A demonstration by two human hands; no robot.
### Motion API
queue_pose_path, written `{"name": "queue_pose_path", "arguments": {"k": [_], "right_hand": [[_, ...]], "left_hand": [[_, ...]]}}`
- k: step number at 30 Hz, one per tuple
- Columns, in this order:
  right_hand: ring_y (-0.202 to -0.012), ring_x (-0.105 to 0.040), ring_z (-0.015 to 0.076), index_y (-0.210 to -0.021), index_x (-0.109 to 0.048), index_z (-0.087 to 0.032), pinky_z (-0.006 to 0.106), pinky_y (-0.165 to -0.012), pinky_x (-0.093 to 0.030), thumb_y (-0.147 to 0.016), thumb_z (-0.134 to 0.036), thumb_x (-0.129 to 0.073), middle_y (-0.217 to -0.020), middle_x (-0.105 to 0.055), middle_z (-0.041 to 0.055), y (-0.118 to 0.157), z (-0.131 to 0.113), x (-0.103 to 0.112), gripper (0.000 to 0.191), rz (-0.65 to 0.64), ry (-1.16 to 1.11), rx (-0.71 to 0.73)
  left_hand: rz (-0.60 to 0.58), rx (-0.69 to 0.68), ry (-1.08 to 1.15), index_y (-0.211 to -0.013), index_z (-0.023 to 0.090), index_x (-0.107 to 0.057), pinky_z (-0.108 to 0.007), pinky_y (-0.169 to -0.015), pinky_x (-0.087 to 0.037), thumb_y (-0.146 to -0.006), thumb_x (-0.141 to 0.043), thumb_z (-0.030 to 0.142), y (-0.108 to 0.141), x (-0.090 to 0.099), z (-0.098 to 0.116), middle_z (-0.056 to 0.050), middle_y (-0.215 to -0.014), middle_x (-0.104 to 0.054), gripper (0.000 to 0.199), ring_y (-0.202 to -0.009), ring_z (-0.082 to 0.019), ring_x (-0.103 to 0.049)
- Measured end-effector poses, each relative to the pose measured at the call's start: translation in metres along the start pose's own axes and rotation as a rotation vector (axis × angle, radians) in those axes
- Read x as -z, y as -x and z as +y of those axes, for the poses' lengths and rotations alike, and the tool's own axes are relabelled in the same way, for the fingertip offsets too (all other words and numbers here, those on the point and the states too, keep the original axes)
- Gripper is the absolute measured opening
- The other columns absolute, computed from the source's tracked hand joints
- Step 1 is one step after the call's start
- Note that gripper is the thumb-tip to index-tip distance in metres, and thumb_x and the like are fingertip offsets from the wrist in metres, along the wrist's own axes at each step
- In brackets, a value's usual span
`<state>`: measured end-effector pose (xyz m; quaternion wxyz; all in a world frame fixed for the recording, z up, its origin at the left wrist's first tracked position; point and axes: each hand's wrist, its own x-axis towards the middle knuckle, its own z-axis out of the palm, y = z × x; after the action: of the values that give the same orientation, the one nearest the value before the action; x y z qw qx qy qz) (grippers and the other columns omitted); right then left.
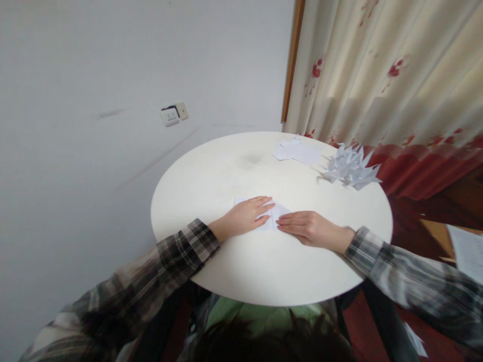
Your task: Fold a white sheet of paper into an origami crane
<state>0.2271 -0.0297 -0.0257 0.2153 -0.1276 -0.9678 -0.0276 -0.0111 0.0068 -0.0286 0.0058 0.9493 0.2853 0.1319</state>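
Note:
A folded piece of white paper [268, 222] lies on the round white table, partly covered by both hands. My left hand [243, 217] rests flat on its left part, fingers spread a little. At the paper's right side, my right hand [310, 229] has its fingers held together, with the fingertips on the paper's right corner; whether they pinch it or only press on it is hard to see. A crease line shows between the two hands. The paper's lower left part is hidden under my left hand.
The round table [211, 171] stands against a wall with a socket [170, 116]. A cluster of folded paper cranes [350, 168] sits at its right rear edge, beside loose white sheets [296, 151]. A curtain [377, 75] hangs behind. Papers [468, 251] lie lower right.

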Motion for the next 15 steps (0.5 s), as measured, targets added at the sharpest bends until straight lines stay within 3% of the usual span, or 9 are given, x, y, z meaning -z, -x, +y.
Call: {"name": "queue_pose_path", "arguments": {"k": [3, 7, 15], "right_hand": [[-0.109, -0.057, 0.0179, -0.110, -0.061, -0.012, 0.034, -0.090, -0.052, -0.081, -0.004, -0.043, -0.108, -0.066, 0.0099, -0.0012, -0.0008, 0.0008, 0.034, 0.004, -0.003, -0.007], [-0.108, -0.058, 0.0180, -0.110, -0.061, -0.012, 0.034, -0.090, -0.052, -0.080, -0.004, -0.044, -0.108, -0.066, 0.0105, -0.0023, -0.0012, 0.0013, 0.035, 0.003, -0.008, -0.008], [-0.107, -0.058, 0.0177, -0.108, -0.062, -0.012, 0.034, -0.089, -0.053, -0.081, -0.005, -0.045, -0.106, -0.067, 0.0104, -0.0022, -0.0004, -0.0026, 0.033, 0.042, -0.021, -0.007]], "left_hand": [[0.070, 0.019, -0.056, -0.122, 0.020, -0.053, -0.039, -0.101, -0.036, -0.090, -0.041, 0.035, 0.0015, 0.0013, 0.0008, -0.011, -0.130, -0.047, 0.037, -0.121, -0.023, -0.042], [0.073, 0.036, -0.057, -0.121, 0.020, -0.055, -0.039, -0.096, -0.040, -0.090, -0.042, 0.034, 0.0027, 0.0029, 0.0020, -0.012, -0.124, -0.050, 0.036, -0.116, -0.024, -0.046], [0.018, 0.008, 0.032, -0.125, 0.017, -0.047, -0.035, -0.105, -0.032, -0.090, -0.039, 0.028, 0.0004, 0.0034, 0.0020, -0.008, -0.136, -0.044, 0.037, -0.125, -0.018, -0.040]]}}
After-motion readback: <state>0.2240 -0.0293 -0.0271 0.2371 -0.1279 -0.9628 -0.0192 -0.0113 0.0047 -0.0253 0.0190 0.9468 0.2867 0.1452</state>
